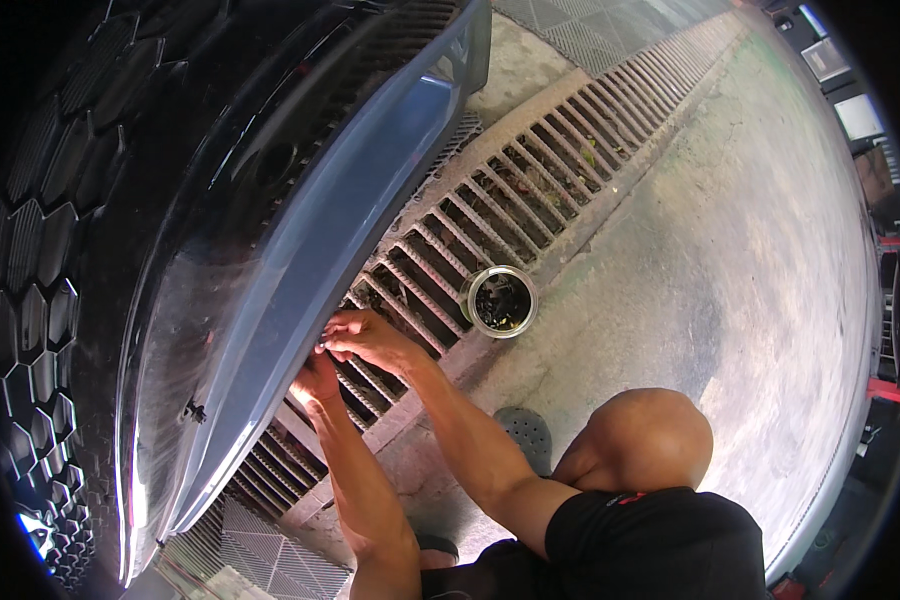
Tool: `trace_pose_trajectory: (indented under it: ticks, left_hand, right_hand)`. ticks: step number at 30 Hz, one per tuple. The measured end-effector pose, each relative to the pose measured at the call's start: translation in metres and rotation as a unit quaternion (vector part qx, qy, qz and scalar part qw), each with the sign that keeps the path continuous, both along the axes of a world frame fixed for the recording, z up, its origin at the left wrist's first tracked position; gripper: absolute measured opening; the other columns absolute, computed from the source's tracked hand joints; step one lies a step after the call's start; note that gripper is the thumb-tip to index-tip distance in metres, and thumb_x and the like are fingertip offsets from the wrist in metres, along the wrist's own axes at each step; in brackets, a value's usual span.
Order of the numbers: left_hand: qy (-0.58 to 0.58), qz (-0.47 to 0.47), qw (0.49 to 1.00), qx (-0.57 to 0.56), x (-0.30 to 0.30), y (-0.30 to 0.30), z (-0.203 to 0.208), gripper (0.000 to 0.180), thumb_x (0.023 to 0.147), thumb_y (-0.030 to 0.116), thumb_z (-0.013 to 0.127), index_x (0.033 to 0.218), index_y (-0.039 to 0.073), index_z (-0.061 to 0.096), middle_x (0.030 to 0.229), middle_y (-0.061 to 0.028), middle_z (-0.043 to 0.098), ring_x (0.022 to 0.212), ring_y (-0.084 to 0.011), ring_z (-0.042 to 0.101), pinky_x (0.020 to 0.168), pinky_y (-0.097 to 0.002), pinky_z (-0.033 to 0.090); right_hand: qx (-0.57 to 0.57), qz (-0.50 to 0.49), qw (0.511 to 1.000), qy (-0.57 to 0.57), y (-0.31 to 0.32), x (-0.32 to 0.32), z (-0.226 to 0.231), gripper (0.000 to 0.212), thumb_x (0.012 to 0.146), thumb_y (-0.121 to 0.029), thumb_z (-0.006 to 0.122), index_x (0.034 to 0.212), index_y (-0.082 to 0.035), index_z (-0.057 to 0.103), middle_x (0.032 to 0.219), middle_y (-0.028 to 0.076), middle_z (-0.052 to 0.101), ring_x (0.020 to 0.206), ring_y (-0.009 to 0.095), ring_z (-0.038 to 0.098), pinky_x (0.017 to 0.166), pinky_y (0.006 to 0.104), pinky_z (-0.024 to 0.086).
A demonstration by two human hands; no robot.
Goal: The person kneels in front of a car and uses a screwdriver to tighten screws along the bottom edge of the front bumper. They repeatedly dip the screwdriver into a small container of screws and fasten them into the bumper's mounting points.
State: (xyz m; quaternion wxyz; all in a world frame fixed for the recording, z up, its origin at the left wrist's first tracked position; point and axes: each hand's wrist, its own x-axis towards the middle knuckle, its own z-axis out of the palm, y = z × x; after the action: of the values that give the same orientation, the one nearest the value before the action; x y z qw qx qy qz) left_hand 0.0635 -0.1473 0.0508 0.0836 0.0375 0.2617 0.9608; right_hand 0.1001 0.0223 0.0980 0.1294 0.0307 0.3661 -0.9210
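A blue-grey lip (355,170) runs along the lower edge of a black car bumper (220,200). At the outer edge of this lip, my right hand (365,338) has its thumb and fingers drawn together in a pinch. Something tiny and shiny shows at the fingertips, too small to name. Right below it, my left hand (316,382) is raised against the underside of the lip, its fingers mostly hidden behind the edge and the other hand. To the right of both hands, a round clear container (501,302) holds many small dark pieces.
Beneath the bumper and my hands lies a long drain grate (530,190) of ribbed bars. Concrete floor (660,290) spreads to the right of it. My bent knee (650,435) and a grey perforated shoe (525,437) are close by. Equipment lines the far right edge.
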Motion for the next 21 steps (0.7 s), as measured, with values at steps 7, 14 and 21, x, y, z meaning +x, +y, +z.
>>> trace_pose_trajectory:
  ticks: [7, 14, 21]
  left_hand:
    - [-0.08, 0.03, 0.995, -0.05, 0.003, -0.022, -0.004, 0.039, 0.094, 0.027, 0.07, 0.122, 0.0, 0.064, 0.116, -0.016, 0.071, 0.099, -0.0287, 0.07, 0.079, -0.0393, 0.061]
    - [-0.169, 0.073, 0.982, 0.034, 0.015, -0.011, 0.015, 0.041, 0.09, 0.017, 0.075, 0.125, -0.002, 0.062, 0.126, -0.0181, 0.067, 0.106, -0.0337, 0.067, 0.08, -0.0461, 0.061]
    - [-0.144, -0.005, 0.988, 0.053, -0.002, -0.073, -0.027, 0.039, 0.091, 0.015, 0.074, 0.124, -0.001, 0.063, 0.125, -0.0144, 0.068, 0.115, -0.0309, 0.065, 0.099, -0.0472, 0.057]
  right_hand:
    - [0.065, 0.003, 0.996, -0.066, -0.006, 0.003, 0.012, 0.015, 0.095, -0.011, 0.066, 0.097, -0.001, 0.076, 0.087, 0.003, 0.071, 0.069, 0.008, 0.053, 0.064, 0.0246, 0.044]
    - [0.039, -0.115, 0.989, -0.081, -0.017, -0.026, -0.014, 0.028, 0.098, -0.032, 0.068, 0.097, -0.004, 0.071, 0.082, -0.003, 0.063, 0.073, 0.004, 0.048, 0.063, 0.0235, 0.038]
    - [0.065, 0.014, 0.997, -0.048, -0.037, -0.05, -0.034, 0.06, 0.091, -0.034, 0.073, 0.134, 0.005, 0.056, 0.12, 0.014, 0.067, 0.106, 0.02, 0.061, 0.094, 0.0339, 0.049]
